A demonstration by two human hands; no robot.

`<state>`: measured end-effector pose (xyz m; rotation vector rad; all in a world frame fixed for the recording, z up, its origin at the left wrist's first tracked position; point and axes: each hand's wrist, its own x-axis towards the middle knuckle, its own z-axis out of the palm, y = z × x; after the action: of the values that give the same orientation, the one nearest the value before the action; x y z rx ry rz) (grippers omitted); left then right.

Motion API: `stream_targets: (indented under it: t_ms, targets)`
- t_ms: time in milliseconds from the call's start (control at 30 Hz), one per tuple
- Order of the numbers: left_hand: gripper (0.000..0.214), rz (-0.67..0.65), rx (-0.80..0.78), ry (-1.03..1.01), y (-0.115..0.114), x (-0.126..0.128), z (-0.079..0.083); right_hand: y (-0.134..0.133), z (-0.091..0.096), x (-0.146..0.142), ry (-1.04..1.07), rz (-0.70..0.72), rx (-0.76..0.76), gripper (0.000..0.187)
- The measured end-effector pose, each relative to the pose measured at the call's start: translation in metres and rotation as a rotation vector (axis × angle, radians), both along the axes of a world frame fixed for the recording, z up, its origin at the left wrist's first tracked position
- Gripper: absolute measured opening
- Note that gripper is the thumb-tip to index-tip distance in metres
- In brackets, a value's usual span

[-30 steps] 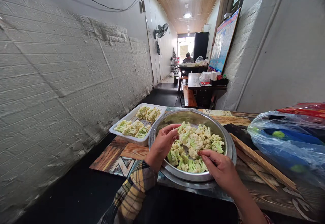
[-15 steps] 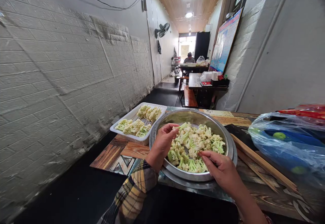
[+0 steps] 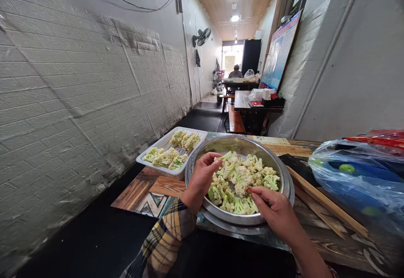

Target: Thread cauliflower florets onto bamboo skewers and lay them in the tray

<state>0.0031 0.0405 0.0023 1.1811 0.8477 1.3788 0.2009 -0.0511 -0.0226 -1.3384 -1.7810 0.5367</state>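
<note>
A wide steel basin [image 3: 285, 177] full of cauliflower florets [image 3: 238, 205] stands on the table in front of me. Over its left side, my left hand [image 3: 203, 175] is closed, pinching a floret [image 3: 225, 157] by its pale green stem between thumb and fingers. My right hand [image 3: 273, 206] is closed at the basin's near right, its fingertips pinching what looks like a thin skewer, mostly hidden in the hand. A floret [image 3: 242, 180] lies right at those fingertips; whether it is threaded on cannot be made out.
Left of the basin, a white plastic tray [image 3: 142, 160] holds skewered cauliflower. Bamboo skewers [image 3: 328, 200] lie on the table at right, beside a clear plastic bag [image 3: 334, 152] with green round things inside. Farther off are tables, a bench [image 3: 236, 119] and a seated person [image 3: 235, 72].
Almost nothing differs. Both hands keep their grips over the basin, and the view has shifted only very slightly.
</note>
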Motion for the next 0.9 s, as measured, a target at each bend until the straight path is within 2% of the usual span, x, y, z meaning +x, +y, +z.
stream_targets:
  t_ms: [400, 900]
  targets:
    - [0.02, 0.026, 0.015, 0.012, -0.0024, 0.0014, 0.0025, -0.0002, 0.0006, -0.0009, -0.004, 0.01, 0.023, 0.032]
    - [0.019, 0.092, 0.129, 0.187, -0.001, 0.0015, -0.0025, 0.0013, -0.0036, -0.0014, -0.026, 0.001, 0.04, 0.031]
